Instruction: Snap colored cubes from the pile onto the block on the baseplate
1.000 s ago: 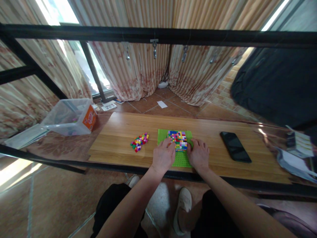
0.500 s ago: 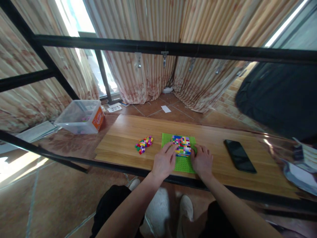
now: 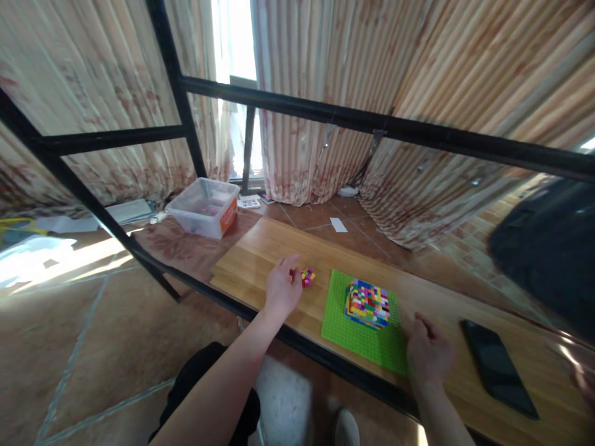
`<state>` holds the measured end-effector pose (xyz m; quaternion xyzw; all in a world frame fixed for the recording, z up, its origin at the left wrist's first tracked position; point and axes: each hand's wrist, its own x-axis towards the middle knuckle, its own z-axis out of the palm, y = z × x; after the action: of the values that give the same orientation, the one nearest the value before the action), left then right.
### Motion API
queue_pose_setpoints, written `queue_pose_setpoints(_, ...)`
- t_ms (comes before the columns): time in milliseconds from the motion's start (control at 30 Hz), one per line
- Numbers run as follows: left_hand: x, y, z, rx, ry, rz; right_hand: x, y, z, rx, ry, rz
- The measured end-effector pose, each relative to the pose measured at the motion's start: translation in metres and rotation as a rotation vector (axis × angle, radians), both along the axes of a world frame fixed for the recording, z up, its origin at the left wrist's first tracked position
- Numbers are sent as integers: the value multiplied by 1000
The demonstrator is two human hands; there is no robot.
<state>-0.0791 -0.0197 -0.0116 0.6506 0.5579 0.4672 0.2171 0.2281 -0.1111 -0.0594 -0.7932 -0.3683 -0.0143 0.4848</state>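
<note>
On the green baseplate (image 3: 339, 322) stands a low block built of many small coloured toy bricks (image 3: 369, 303). My left hand (image 3: 282, 290) is over the small pile of loose toy bricks (image 3: 307, 277) left of the plate, index finger and thumb apart. It hides part of the pile, and no brick shows in its grip. Just past the plate's right edge, my right hand (image 3: 428, 350) is curled closed and a little blurred. Whatever it may hold is hidden.
A black phone (image 3: 499, 368) lies on the wooden board (image 3: 260, 244), right of my right hand. Beyond the board's left end sits a clear plastic box (image 3: 199, 214) with an orange label. A black metal rail (image 3: 325, 356) runs along the near edge.
My left hand has left the brick block and moved left to the loose pile. My right hand has come off the block to the plate's right side. The view has turned left.
</note>
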Motion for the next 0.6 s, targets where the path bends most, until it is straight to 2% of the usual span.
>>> queue_pose_setpoints(100,-21,10,3,-173,105,51,-24,-1,27,142,-183,73)
queue_pose_setpoints(167,-29,13,4,-254,176,47,-52,2,45,186,-258,191)
queue_pose_setpoints(267,-31,14,3,-279,239,25,-100,17,57,103,-294,548)
queue_pose_setpoints(367,-26,13,-2,-257,268,-24,-137,49,50,-34,-414,812)
queue_pose_setpoints(500,-17,10,-16,-250,277,-109,-154,98,23,-231,-468,907)
queue_pose_setpoints(600,-11,6,-29,-159,245,-103,-153,121,8,-305,-470,1010)
